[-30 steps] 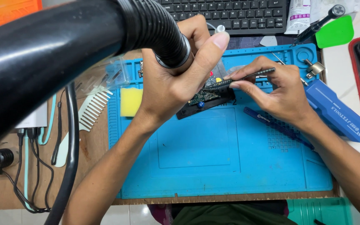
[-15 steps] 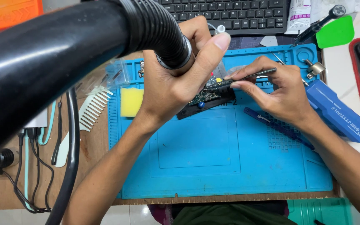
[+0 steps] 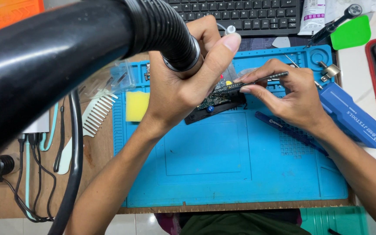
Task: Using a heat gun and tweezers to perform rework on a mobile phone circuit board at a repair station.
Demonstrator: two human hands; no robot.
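There is only one view, from the person's head. It looks steeply down on the worktop (image 3: 96,165) from close above. The blue mat (image 3: 223,174) fills the middle, the keyboard (image 3: 240,15) lies far, and a black hose (image 3: 66,56) is very near at left.

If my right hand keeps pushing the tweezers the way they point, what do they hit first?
The right hand aims the tweezers leftward, down toward the circuit board on its black holder. The tips look to be at the board already, so that comes first; just beyond is the left hand gripping the black hose nozzle. Depth is uncertain.
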